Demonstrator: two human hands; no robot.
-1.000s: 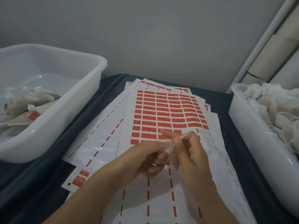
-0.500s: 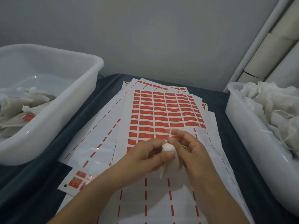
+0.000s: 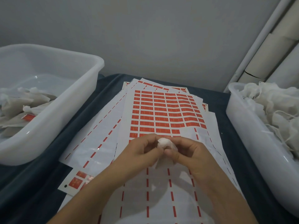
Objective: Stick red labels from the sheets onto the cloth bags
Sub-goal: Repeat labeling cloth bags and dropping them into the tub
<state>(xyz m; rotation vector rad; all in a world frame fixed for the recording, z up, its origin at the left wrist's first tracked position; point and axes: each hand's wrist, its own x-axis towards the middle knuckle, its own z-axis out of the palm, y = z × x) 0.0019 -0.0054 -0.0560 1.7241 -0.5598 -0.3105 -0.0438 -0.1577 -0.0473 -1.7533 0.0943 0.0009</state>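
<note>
Hands meet at lower centre of the head view: the left hand point(image 3: 142, 149) and the right hand point(image 3: 186, 151) both have their fingers curled around a small white cloth bag point(image 3: 165, 143), pinching it between them just above the label sheets point(image 3: 161, 113). Each grip is closed on the cloth, whose bunched top shows between the thumbs while its lower part hangs below the palms. The sheets lie fanned across the dark-covered counter point(image 3: 103, 94) in mid-frame; the top sheet carries rows of red labels point(image 3: 161, 110) in its upper part, with bare backing and thin red strips lower down. At left of the frame a white tub point(image 3: 69, 101) holds flat bags, one showing a red label point(image 3: 28, 117). At right another white tub point(image 3: 242, 130) holds a heap of crumpled cloth bags point(image 3: 275, 104).
</note>
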